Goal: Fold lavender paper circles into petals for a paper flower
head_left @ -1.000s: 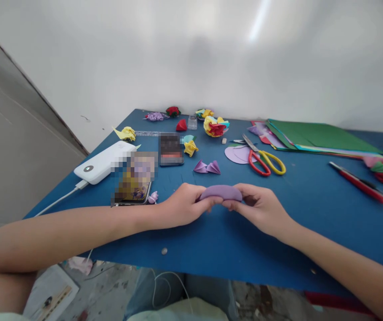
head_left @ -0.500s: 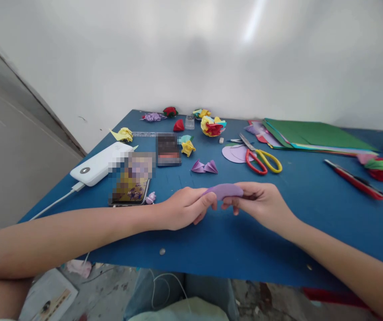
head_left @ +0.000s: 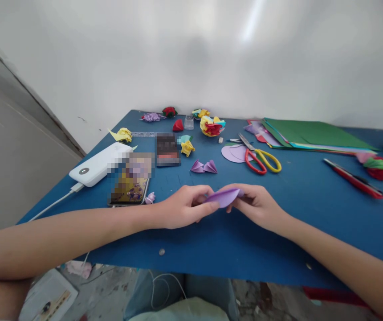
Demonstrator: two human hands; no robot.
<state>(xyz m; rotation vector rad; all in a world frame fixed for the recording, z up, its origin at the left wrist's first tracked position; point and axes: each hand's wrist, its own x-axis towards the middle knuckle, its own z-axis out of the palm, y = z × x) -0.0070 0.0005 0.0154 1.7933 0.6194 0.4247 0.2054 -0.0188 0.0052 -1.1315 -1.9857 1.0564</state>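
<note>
Between my two hands is a folded piece of purple paper (head_left: 224, 198), raised a little above the blue table. My left hand (head_left: 186, 207) pinches its left end, thumb in front and fingers behind. At its right end my right hand (head_left: 256, 203) grips the paper, and part of that grip is hidden behind the sheet. Just beyond lie folded purple paper petals (head_left: 204, 166). Farther right, scissors (head_left: 261, 156) with one red and one yellow handle rest partly over purple paper circles (head_left: 234, 153).
A phone (head_left: 131, 183) and a white power bank (head_left: 99, 165) with a cable lie left on the blue table (head_left: 194, 249). Paper flowers (head_left: 212, 126) stand along the back. Coloured sheets (head_left: 318, 133) and a red utility knife (head_left: 353, 178) lie right.
The purple paper has tilted, so its broad face and pointed right end show more. My left thumb has shifted along its lower edge, and both hands still hold it.
</note>
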